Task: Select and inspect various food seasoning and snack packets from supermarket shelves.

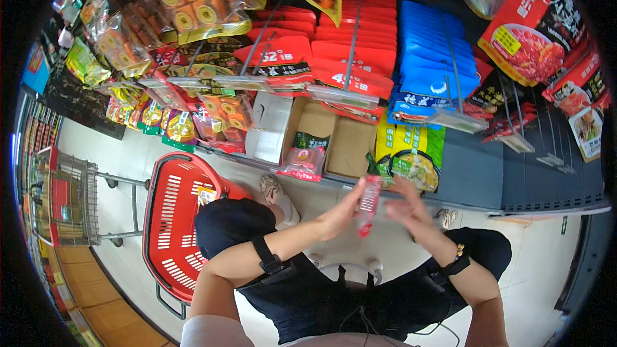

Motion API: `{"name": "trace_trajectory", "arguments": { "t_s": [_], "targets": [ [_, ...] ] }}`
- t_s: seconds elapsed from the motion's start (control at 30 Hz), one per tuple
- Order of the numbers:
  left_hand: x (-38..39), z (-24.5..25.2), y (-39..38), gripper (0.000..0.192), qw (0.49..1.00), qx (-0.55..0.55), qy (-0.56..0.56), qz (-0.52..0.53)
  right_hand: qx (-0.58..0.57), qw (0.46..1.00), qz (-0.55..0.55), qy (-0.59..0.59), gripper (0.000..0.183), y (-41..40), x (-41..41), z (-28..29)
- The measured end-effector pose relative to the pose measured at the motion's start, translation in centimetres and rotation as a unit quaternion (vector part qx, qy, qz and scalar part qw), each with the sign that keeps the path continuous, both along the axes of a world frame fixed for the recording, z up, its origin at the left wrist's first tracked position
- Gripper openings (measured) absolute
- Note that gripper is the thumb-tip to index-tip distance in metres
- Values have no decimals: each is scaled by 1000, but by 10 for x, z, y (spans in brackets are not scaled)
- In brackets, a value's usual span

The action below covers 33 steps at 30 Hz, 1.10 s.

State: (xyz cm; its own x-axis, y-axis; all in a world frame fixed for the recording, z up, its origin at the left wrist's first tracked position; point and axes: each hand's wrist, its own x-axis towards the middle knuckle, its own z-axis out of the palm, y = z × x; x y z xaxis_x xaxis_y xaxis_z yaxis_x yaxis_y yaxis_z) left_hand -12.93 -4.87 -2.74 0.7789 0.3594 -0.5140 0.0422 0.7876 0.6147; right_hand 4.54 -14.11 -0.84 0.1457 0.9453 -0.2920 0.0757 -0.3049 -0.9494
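Observation:
A small packet in red and clear plastic (369, 207), seen edge-on, is upright in my left hand (343, 212). My right hand (410, 209) is just to its right, blurred, with its fingers apart and nothing in them. Beyond the hands, at the bottom shelf's front edge, a similar sealed packet (302, 163) lies in an open cardboard box (308, 120). Beside it stands another cardboard box (354, 147). Yellow and green seasoning pouches (409, 154) lie to the right of the boxes.
A red shopping basket (168, 231) stands on the floor at my left, with a wire shopping cart (74, 197) beyond it. Red pouches (354, 53) and blue pouches (429, 58) hang on metal hooks above the bottom shelf (472, 168). A white box (267, 125) sits left of the cardboard boxes.

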Motion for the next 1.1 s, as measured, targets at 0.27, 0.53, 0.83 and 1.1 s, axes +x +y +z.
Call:
{"name": "trace_trajectory", "arguments": {
  "t_s": [0.27, 0.53, 0.83, 1.1],
  "targets": [
    [-9, -8, -4, 62, 963, 263, 64, -10, -142, 936, -111, 303, 35, 6, -3, -17],
    [-1, 6, -7, 61, 968, 143, 114, 171, -98, 910, -99, 390, 34, 9, -13, -6],
    [-9, 2, 0, 32, 975, 110, 113, 155, -99, 901, -111, 406, 34, 13, -12, -3],
    [-10, 0, 1, 23, 982, 105, 65, 143, -39, 953, -59, 295, 47, 11, -14, -7]
  ]
}}
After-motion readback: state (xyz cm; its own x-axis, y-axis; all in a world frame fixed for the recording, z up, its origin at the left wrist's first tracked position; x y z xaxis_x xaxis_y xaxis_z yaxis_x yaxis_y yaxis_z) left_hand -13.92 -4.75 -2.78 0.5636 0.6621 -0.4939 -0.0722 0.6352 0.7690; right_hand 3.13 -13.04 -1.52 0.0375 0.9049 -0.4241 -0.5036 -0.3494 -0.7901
